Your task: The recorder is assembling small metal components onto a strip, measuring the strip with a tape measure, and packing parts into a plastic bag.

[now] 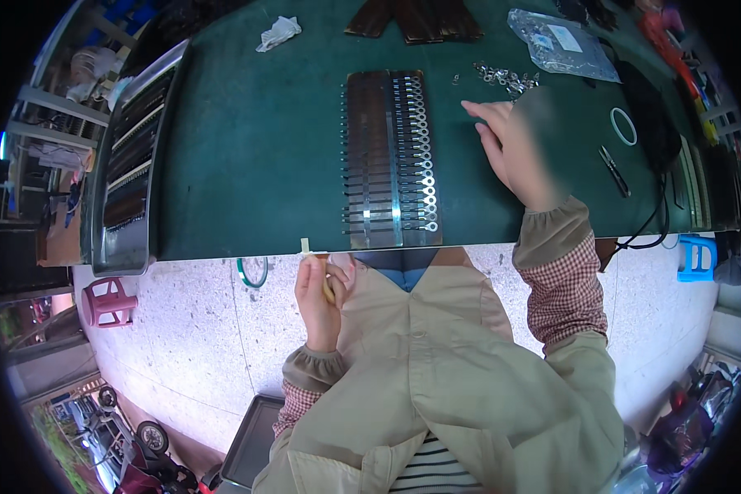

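Note:
In front of me on the green table [255,148] lies a flat dark brown board [369,156]. Ring terminals [426,165] line its right side, joined to short dark leads, and thin pins stick out on the left. My left hand [319,300] is closed at the table's front edge, pinching a small pale strip [306,245] that stands up from the fingertips. Something yellow shows among those fingers. Above the table, right of the board, my right hand [519,156] has its fingers stretched and apart, with nothing visible between them. Loose ring terminals [510,81] lie just beyond it.
A metal tray [163,156] of dark strips lies along the left. Far back are crumpled tissue [279,33], dark brown boards [416,20] and a clear plastic bag [564,45]. Small cutters [614,172] and a white ring [623,127] lie right, near a black cable [654,230].

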Demonstrator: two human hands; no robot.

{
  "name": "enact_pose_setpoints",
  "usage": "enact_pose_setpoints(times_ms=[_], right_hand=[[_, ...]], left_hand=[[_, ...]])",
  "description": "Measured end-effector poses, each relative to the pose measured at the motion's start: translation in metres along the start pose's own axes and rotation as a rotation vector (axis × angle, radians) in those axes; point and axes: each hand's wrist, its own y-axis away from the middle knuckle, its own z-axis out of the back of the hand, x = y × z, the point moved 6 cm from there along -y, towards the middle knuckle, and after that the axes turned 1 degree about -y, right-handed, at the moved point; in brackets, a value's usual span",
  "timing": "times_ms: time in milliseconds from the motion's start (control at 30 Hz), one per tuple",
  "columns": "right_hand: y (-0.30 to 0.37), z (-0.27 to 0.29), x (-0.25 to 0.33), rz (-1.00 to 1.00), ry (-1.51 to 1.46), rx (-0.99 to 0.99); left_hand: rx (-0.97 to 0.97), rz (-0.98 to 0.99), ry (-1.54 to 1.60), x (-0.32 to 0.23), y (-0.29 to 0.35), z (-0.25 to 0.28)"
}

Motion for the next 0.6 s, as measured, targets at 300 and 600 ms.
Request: enact_pose_setpoints(times_ms=[300,600], right_hand=[[0.004,-0.010,-0.015,-0.108,-0.079,0.157],[0.020,0.007,0.055,-0.708,-0.654,0.592]], left_hand=[[0.010,-0.019,-0.091,-0.035,0.035,-0.040],[0.323,0.283,-0.173,0.008,0.024,-0.131]])
